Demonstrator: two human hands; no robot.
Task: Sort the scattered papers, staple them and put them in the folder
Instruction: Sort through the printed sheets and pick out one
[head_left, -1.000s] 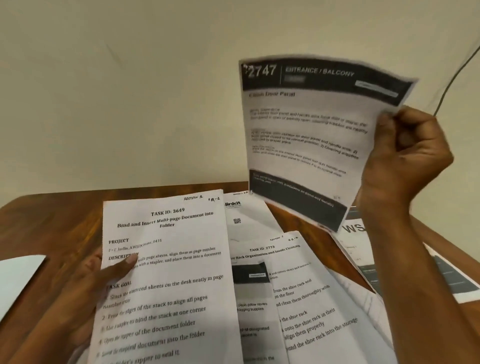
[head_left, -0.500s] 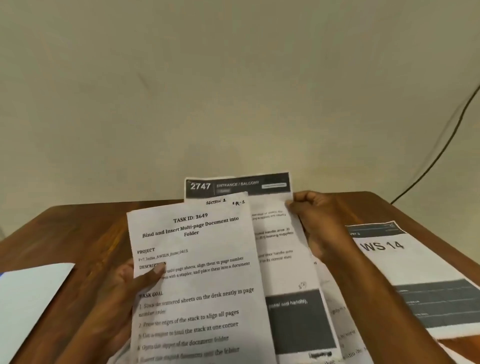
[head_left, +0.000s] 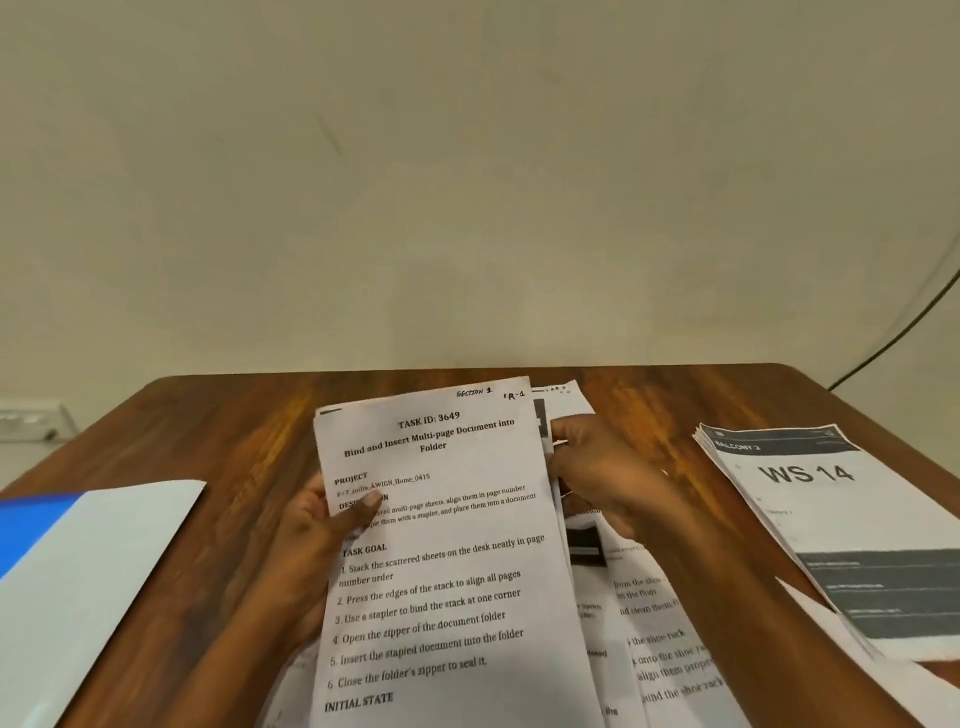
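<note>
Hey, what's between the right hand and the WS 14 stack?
In the head view, only bare wooden table lies between the right hand and the WS 14 stack.

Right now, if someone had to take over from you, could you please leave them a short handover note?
Left hand: holds the Task ID 3649 sheet, thumb on its face.
Right hand: fingers curled on the sheets tucked behind it.
More loose papers lie underneath on the table; a separate WS 14 stack lies to the right; the blue and white folder lies to the left.
Done: sorting under way. No stapler in view.
Left: finish ordering, square the edges, staple, put them in the folder.
</note>
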